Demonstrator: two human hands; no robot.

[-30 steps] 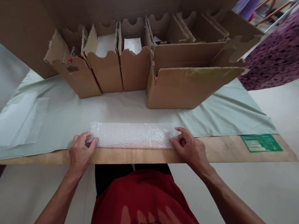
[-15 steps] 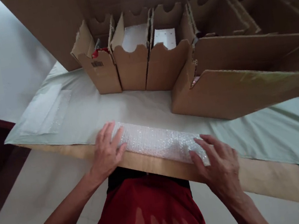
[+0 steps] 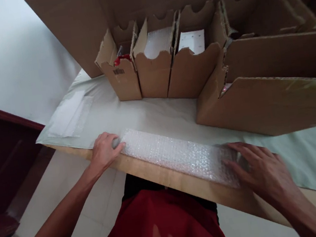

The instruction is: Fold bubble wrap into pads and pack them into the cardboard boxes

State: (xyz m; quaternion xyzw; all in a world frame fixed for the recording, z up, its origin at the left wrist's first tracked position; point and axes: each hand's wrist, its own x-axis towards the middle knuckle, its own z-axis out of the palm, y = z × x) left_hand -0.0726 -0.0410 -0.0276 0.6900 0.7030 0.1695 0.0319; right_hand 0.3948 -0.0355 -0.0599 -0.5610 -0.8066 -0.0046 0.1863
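A long, flat strip of bubble wrap (image 3: pixel 171 152) lies along the table's front edge, folded or wrapped flat; whether anything is inside cannot be made out. At its left end is my left hand (image 3: pixel 105 149), fingers curved and thumb apart, the thumb tip near the wrap's corner. My right hand (image 3: pixel 266 168) is beside the right end, with fingers spread and the thumb apart from them. That end of the wrap is somewhat blurred. Neither hand is closed round the wrap.
Cardboard bins (image 3: pixel 154 75) stand in a row at the back, holding bubble wrap pieces (image 3: pixel 158 42), white cards (image 3: pixel 192 41) and something red (image 3: pixel 122 59). A larger cardboard box (image 3: pixel 274 106) is at the right. Clear and white sheets (image 3: pixel 68 115) lie on the pale cloth (image 3: pixel 160 112) at left.
My hands have moved apart, off the top of the bubble wrap to its two ends. The whole view has shifted, so the bins appear farther right.
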